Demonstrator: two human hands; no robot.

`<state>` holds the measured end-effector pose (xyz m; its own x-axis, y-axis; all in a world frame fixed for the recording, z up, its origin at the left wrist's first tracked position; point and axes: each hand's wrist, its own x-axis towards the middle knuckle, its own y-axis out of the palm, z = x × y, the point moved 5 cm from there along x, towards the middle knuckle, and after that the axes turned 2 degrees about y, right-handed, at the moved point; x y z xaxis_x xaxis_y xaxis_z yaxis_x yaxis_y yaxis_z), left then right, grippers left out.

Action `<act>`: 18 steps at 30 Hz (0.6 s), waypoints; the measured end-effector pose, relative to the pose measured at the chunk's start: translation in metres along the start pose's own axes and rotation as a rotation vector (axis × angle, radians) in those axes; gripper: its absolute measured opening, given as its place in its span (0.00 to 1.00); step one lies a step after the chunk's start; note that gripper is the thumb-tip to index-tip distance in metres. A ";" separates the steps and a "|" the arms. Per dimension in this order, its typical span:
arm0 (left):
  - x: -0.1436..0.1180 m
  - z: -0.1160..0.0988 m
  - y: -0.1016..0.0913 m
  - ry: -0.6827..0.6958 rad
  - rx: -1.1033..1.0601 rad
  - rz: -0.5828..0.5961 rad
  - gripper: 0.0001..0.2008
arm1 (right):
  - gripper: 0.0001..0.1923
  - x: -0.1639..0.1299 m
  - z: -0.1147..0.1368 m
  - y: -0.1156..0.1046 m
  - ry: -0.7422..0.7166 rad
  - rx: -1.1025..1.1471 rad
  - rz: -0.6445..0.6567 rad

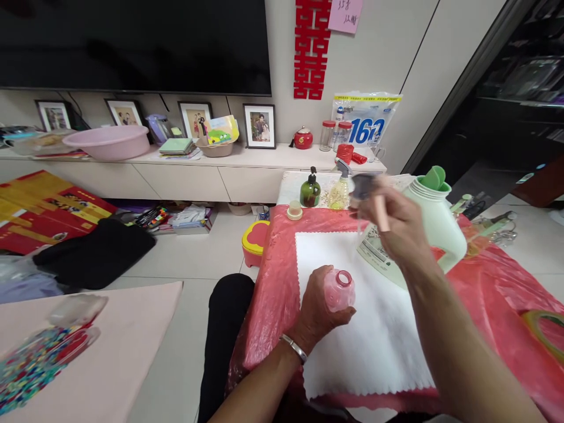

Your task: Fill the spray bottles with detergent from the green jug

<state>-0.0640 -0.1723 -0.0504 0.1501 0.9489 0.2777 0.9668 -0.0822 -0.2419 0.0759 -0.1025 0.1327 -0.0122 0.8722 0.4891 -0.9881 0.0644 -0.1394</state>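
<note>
My left hand [316, 299] is wrapped round a small pink translucent bottle [339, 294], whose neck is open and tilted toward me, above a white scalloped cloth [335, 364]. Raised at the right, my right hand [392, 214] is blurred by motion and closed on a dark spray nozzle [365, 185]; a thin clear tube seems to hang below it. Partly behind my right hand and forearm stands a big pale green jug [434, 217] with a green scoop-like piece in its mouth. A round cream cap [294, 210] lies on the red table cover at the far left corner.
A green pump bottle [310, 191] and a clear spray bottle [339, 191] stand at the table's far edge. A roll of tape [549, 329] lies on the red plastic cover [282, 282] at right. Colourful beads [35, 364] cover part of a pink table at left.
</note>
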 end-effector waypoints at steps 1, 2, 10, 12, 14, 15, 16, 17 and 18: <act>0.000 0.000 0.000 -0.005 -0.004 0.001 0.46 | 0.14 0.004 -0.017 0.007 0.066 -0.061 0.071; -0.001 0.000 0.000 -0.008 -0.011 0.003 0.46 | 0.15 0.007 -0.035 0.015 0.131 -0.129 0.145; -0.002 0.005 0.000 0.030 -0.043 0.021 0.48 | 0.17 -0.005 -0.139 0.059 0.372 -0.550 0.368; -0.003 0.007 0.000 0.048 -0.044 0.013 0.48 | 0.17 -0.006 -0.145 0.059 0.381 -0.591 0.363; -0.003 0.008 0.000 0.060 -0.046 0.001 0.48 | 0.17 -0.004 -0.136 0.056 0.365 -0.601 0.340; -0.003 0.008 0.000 0.064 -0.045 -0.009 0.47 | 0.17 -0.003 -0.125 0.055 0.345 -0.594 0.323; -0.002 0.008 0.000 0.069 -0.043 -0.019 0.47 | 0.17 -0.003 -0.108 0.054 0.315 -0.577 0.309; -0.002 0.007 -0.001 0.074 -0.042 -0.027 0.47 | 0.17 -0.005 -0.087 0.054 0.278 -0.551 0.297; -0.003 0.006 -0.001 0.075 -0.046 -0.031 0.47 | 0.17 -0.010 -0.061 0.055 0.231 -0.514 0.308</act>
<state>-0.0667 -0.1728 -0.0567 0.1332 0.9259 0.3535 0.9795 -0.0684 -0.1896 0.0313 -0.0775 0.0674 -0.1939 0.9661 0.1704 -0.7444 -0.0317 -0.6670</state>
